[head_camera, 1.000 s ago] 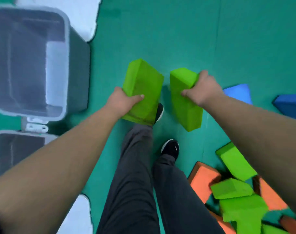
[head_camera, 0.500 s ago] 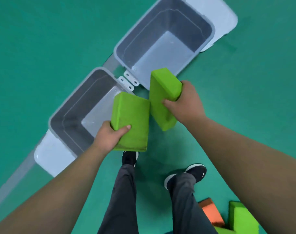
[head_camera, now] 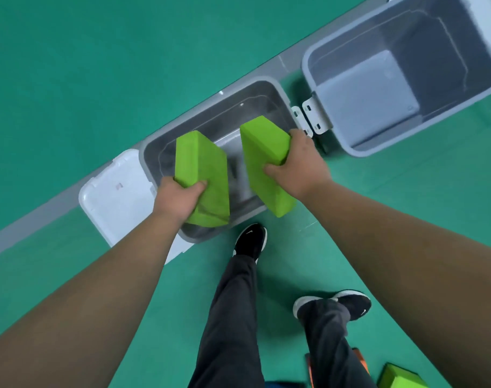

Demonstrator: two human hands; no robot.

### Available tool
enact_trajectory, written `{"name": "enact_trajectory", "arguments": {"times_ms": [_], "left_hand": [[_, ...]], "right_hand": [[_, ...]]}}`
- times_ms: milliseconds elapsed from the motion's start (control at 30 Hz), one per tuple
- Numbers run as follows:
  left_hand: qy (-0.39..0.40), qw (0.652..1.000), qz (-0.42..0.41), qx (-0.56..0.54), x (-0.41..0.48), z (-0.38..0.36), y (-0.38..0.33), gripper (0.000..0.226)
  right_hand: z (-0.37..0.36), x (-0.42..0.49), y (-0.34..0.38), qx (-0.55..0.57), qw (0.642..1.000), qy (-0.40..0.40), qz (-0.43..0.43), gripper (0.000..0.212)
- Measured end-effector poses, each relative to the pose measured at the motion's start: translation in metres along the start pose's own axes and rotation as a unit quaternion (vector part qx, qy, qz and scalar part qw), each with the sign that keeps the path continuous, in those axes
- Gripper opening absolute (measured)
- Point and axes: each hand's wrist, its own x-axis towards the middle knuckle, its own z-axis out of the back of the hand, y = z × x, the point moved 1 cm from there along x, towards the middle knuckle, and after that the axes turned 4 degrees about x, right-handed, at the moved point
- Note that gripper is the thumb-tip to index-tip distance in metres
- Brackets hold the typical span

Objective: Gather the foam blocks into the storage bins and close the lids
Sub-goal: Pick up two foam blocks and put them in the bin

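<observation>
Foam blocks, green, two in hand; all places are given from the near storage bin (head_camera: 227,116).

- Left green block (head_camera: 201,163): held above the left half of the bin's opening, long axis pointing away from the person, lower end crossing the near rim in the view. The left hand (head_camera: 177,198) clamps its lower corner, thumb laid across the top face and fingers wrapped underneath.
- Right green block (head_camera: 262,155): held above the right half of the opening, tilted, lower end passing out beyond the near rim. The right hand (head_camera: 298,163) grips its right edge, thumb on the broad face and fingers curled over the far side.
- The two blocks are apart, with the bin's grey inside showing between them.
- White lid (head_camera: 118,191): folded open, lying flat on the floor against the bin's left end.
- White latches (head_camera: 314,116): at the bin's right end, between it and the second bin.
- Second grey bin (head_camera: 448,51): just beyond the right end, open, its pale bottom in view.
- Grey floor stripe (head_camera: 28,222): runs under and along the bin's far side, across the green floor (head_camera: 98,65).
- Black shoe (head_camera: 251,240): just off the near rim; the other shoe (head_camera: 353,303) is further back, dark trousers (head_camera: 233,317) above both.
- Loose green block (head_camera: 401,378) and an orange block (head_camera: 360,359), the latter partly hidden by a leg: on the floor well behind the bin, at the person's right.
</observation>
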Motion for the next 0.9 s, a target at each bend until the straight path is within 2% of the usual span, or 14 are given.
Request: {"name": "enact_trajectory", "arguments": {"times_ms": [100, 267, 467, 567, 700, 833, 900], "left_hand": [[0.014, 1.000, 0.004, 0.015, 0.016, -0.002, 0.009, 0.057], [0.091, 0.993, -0.003, 0.078, 0.021, -0.011, 0.027, 0.035], [0.155, 0.978, -0.015, 0.137, 0.007, -0.036, 0.020, 0.029], [0.171, 0.972, -0.030, 0.160, -0.002, -0.057, -0.001, 0.023], [0.210, 0.953, -0.076, 0.203, -0.018, -0.098, -0.049, 0.020], [0.248, 0.922, -0.144, 0.260, -0.052, -0.154, -0.110, 0.020], [0.267, 0.902, -0.168, 0.295, -0.074, -0.184, -0.136, 0.019]], "right_hand": [[-0.025, 0.011, 0.012, -0.009, 0.999, 0.026, -0.023, 0.079], [-0.055, 0.014, 0.014, -0.074, 0.992, 0.087, -0.058, 0.068], [-0.059, 0.002, -0.007, -0.118, 0.979, 0.154, -0.064, 0.034], [-0.043, -0.004, -0.034, -0.103, 0.981, 0.147, -0.079, 0.025], [-0.006, -0.016, -0.084, -0.081, 0.983, 0.121, -0.114, 0.038], [0.034, -0.036, -0.154, -0.036, 0.982, 0.086, -0.166, 0.020], [0.052, -0.052, -0.189, -0.001, 0.979, 0.063, -0.194, 0.020]]}}
